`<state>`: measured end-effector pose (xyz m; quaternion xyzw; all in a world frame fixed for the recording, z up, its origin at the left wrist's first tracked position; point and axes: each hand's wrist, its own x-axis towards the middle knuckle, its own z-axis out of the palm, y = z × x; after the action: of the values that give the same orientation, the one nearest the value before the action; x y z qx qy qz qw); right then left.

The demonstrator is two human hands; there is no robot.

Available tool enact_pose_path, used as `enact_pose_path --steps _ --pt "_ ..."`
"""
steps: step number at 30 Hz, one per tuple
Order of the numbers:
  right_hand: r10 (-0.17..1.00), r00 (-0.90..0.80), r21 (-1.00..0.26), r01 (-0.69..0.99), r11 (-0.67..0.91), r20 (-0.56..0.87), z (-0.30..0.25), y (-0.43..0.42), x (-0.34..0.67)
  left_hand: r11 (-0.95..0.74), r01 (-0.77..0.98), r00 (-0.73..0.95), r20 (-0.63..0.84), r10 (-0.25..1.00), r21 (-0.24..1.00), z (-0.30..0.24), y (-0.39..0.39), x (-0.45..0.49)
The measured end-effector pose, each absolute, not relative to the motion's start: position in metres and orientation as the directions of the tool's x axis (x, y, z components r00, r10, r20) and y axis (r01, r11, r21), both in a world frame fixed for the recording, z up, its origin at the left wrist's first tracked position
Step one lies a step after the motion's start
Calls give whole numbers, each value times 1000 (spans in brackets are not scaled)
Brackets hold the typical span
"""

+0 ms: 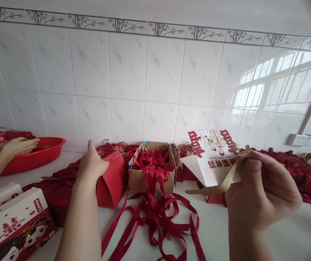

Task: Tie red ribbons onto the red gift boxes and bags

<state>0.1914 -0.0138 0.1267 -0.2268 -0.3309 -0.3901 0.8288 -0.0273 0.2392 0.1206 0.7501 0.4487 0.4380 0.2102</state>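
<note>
My left hand [92, 165] reaches over the red gift boxes, one finger stretched up and the thumb apart; the other fingers are hidden. Beside its thumb a plain red box [113, 179] stands with a sloped side. In my right hand [264, 190], thumb and fingers are closed on a gold ribbon [226, 184] threaded at the edge of a white printed gift box [217, 165] with red characters and a cartoon couple. The ribbon's loose end hangs to the left. Between the hands a cardboard box [136, 183] holds a tangle of red ribbons [155, 214] spilling onto the counter.
At far left another person's hands [20, 146] work over a red plastic basin [54, 146]. White and red printed boxes [16, 224] stand at front left. Many red packages [297, 166] line the right side. A power socket [299, 140] is on the tiled wall.
</note>
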Motion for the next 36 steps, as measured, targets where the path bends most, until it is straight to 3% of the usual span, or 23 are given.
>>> enact_pose_path --steps 3,6,11,14,17,21,25,31,36 --pt "-489 496 -132 786 605 718 128 -16 191 -423 550 37 485 874 720 141 208 -38" --pt "-503 500 -131 788 602 705 129 -18 191 -465 377 50 484 874 801 155 178 -42" --pt "-515 481 -98 791 604 709 135 -24 189 -566 11 353 527 773 824 160 145 -20" --pt "-527 497 -109 790 603 689 138 -29 187 -578 -118 532 543 650 808 152 133 15" --pt "-563 518 -129 799 587 644 140 -33 187 -563 -198 604 552 575 803 137 125 54" --pt "-579 546 -164 798 581 606 141 -36 189 -529 -156 760 444 475 834 118 126 88" --pt "-584 539 -181 809 559 607 139 -37 192 -646 -32 891 315 327 763 103 140 104" --pt "-588 549 -191 806 560 593 140 -38 191 -719 136 905 211 370 682 96 160 104" --pt "-566 559 -195 794 576 606 141 -39 191 -745 160 940 131 316 647 109 164 85"
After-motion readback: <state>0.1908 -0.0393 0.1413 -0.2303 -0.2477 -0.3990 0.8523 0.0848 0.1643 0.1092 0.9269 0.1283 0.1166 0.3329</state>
